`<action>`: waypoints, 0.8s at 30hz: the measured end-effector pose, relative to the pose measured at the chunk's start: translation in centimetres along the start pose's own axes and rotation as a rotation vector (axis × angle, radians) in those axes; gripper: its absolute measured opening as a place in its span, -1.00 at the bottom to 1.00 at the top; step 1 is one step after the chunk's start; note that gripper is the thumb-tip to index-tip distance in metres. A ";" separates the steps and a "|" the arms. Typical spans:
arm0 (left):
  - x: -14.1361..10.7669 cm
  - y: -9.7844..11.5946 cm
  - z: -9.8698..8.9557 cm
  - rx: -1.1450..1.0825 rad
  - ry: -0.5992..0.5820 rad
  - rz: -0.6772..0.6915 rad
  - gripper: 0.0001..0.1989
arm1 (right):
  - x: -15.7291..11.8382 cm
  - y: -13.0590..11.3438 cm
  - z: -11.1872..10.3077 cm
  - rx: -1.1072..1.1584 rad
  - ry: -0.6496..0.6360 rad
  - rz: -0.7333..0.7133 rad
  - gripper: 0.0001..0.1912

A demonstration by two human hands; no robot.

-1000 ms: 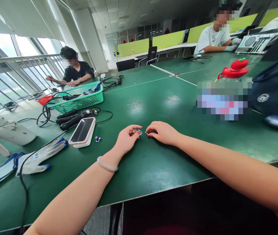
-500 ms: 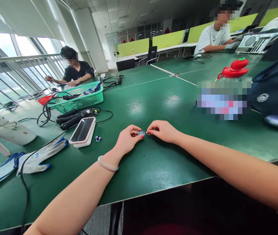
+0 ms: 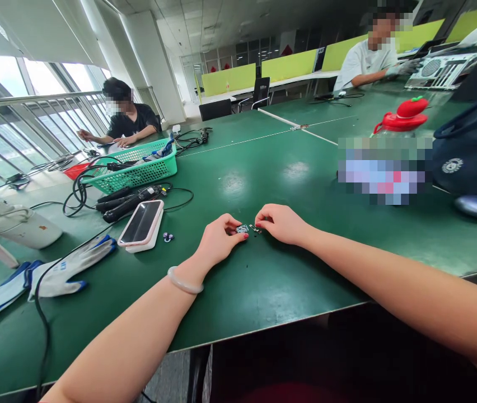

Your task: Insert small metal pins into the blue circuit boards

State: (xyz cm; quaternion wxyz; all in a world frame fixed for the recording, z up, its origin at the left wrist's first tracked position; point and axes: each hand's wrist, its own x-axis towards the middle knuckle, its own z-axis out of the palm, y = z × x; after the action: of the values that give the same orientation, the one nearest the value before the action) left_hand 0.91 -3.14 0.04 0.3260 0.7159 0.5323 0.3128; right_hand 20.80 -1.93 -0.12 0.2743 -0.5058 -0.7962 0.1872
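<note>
1. Head view, near side of the tabletop (image 3: 289,280): I have both bare hands in sight, just beside each other, fingertips facing.
2. Left hand (image 3: 224,237): thumb and fingers close around a small patterned piece (image 3: 242,229), gripped by its edges; markings too small for me to read. A pale bangle (image 3: 185,281) circles the wrist.
3. Right hand (image 3: 278,225): thumb and forefinger narrow, pinching a slim pale piece (image 3: 253,228). Its tip points toward the patterned piece; I see a slight gap between the two.
4. Tiny dark bits lie on the green surface just below the fingertips.
5. Left of the hands I note two small round pieces (image 3: 168,237), then a phone (image 3: 141,224) lying screen up, and white-and-blue gloves (image 3: 64,271).
6. Behind the phone: black cabled gear and a green basket (image 3: 133,176) holding cables.
7. Right side: red-lidded bottle (image 3: 402,120), partly pixelated, beside a dark bag (image 3: 473,145).
8. Far side: co-workers seated, one with gloved hands at a metal case (image 3: 435,73).
</note>
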 end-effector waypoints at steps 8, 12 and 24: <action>0.0 0.1 0.0 0.004 0.004 0.000 -0.73 | -0.2 0.3 -0.3 -0.146 -0.072 -0.034 -0.89; 0.0 0.1 -0.1 0.016 -0.006 0.011 -0.74 | -0.3 0.0 0.1 -0.192 -0.103 -0.043 -0.85; -0.3 0.3 -0.1 -0.015 -0.071 0.020 -0.72 | -0.7 -1.1 0.1 0.003 0.020 -0.215 -0.87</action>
State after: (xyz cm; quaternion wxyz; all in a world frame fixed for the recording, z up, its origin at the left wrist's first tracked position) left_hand 0.91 -3.45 0.30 0.3469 0.7294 0.5108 0.2946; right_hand 20.20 -3.08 0.28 0.3013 -0.4190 -0.8428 0.1528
